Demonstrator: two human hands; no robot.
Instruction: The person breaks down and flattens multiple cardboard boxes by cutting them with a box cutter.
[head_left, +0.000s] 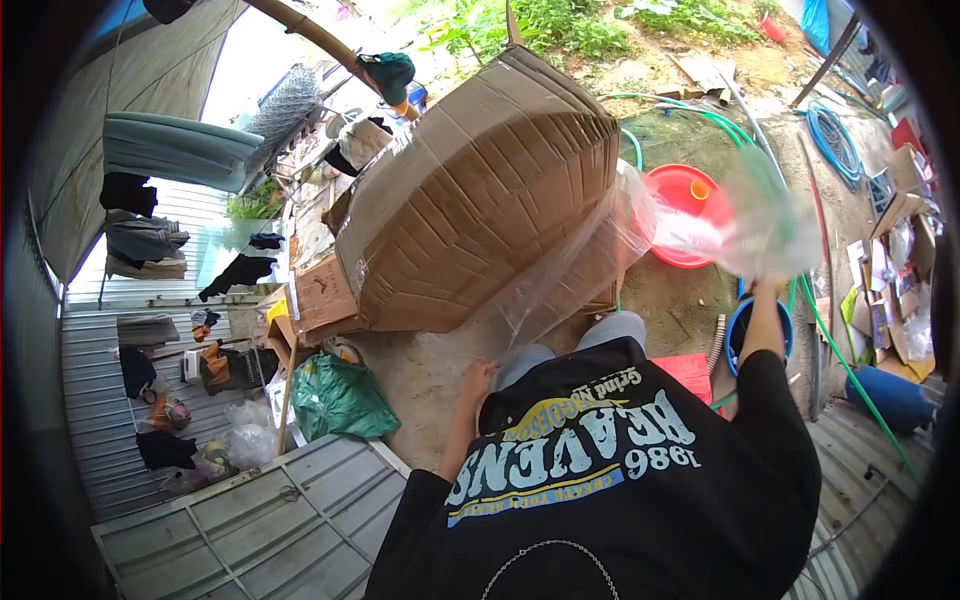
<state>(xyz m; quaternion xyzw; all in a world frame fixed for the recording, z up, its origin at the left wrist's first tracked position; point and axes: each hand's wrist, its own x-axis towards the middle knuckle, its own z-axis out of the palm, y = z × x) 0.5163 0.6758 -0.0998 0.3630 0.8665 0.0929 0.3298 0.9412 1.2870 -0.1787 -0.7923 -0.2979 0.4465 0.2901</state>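
My left hand (pixel 478 379) is closed beside my left thigh, at the lower end of a clear plastic sheet (pixel 560 290). That sheet stretches over my knees and along the lower side of a large brown cardboard box (pixel 490 190). My right hand (pixel 767 288) reaches out to the right, closed on a translucent plastic bag (pixel 768 220) that is smeared by motion. Behind the bag is a red basin (pixel 682 258), with a small orange item (pixel 700 189) in it. A dark blue bucket (pixel 784 345) stands just below my right hand.
A full green bag (pixel 340 397) sits on the ground at left, near a metal panel (pixel 260 530). Clothes (pixel 145 238) hang along the left side. Green hose (pixel 850 365) runs down the right, past a blue drum (pixel 893 397) and piled cardboard (pixel 902 210).
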